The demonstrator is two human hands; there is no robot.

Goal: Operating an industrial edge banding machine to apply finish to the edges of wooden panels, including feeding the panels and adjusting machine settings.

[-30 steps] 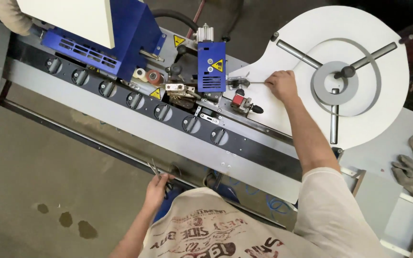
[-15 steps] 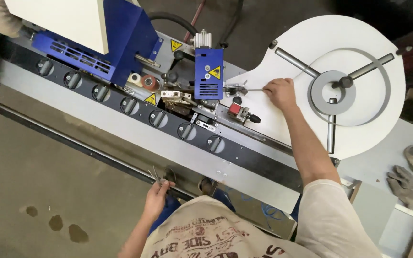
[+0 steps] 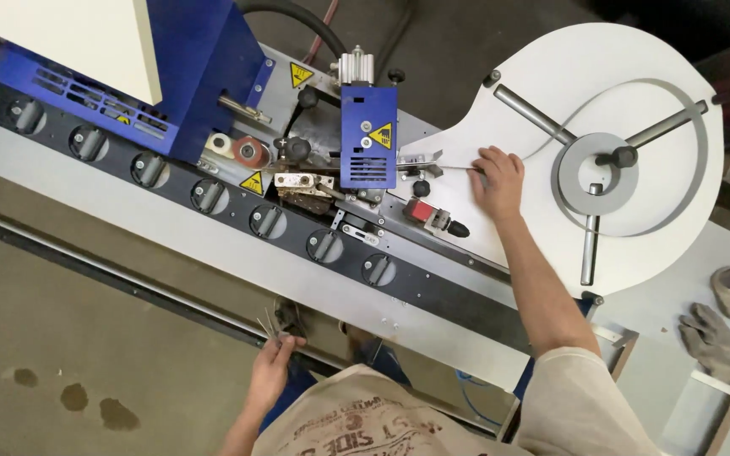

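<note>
While the right hand (image 3: 497,179) pinches the thin strip (image 3: 454,166) on the round table (image 3: 635,59), the left hand (image 3: 274,367) grips thin slivers (image 3: 265,325).

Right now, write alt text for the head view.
A person's right hand presses thin edge-banding strip on a round white coil table, feeding it toward a blue edge-banding machine head. The left hand hangs by the machine's front rail, holding thin sticks. Two grey work gloves lie at right.

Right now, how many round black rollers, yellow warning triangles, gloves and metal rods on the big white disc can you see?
Round black rollers: 7
Yellow warning triangles: 4
Gloves: 2
Metal rods on the white disc: 3
Total: 16
The right hand rests on the disc beside a thin strip; the left hand holds thin slivers by the machine's edge.
</note>
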